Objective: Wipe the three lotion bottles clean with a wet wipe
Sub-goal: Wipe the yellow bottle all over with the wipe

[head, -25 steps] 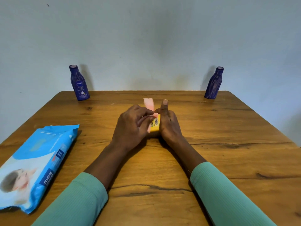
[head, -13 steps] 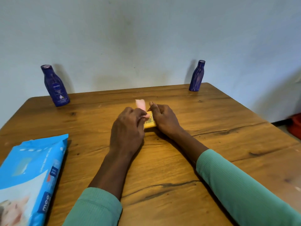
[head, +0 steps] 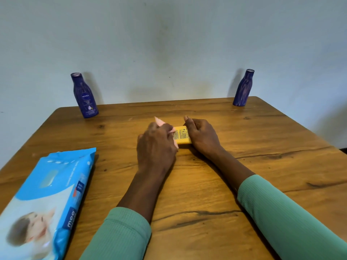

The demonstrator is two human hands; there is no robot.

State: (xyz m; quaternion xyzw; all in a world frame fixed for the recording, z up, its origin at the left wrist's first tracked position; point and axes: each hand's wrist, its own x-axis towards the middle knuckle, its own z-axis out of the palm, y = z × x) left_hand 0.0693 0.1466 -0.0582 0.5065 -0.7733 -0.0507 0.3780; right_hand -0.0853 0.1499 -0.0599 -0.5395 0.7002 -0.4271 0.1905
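A small yellow lotion bottle [head: 181,135] lies on its side at the middle of the wooden table [head: 244,166]. My right hand [head: 201,136] grips its right end. My left hand [head: 156,147] pinches a pink wet wipe [head: 159,122] and holds it against the bottle's left end. Two dark blue lotion bottles stand upright at the back corners: one at the left [head: 84,95] with a white label, one at the right [head: 243,88].
A blue pack of wet wipes [head: 47,199] lies flat at the front left, near the table's edge. A pale wall rises directly behind the table's far edge.
The yellow bottle has gone from upright to lying on its side between my hands, and more of its label shows. The camera view has shifted.
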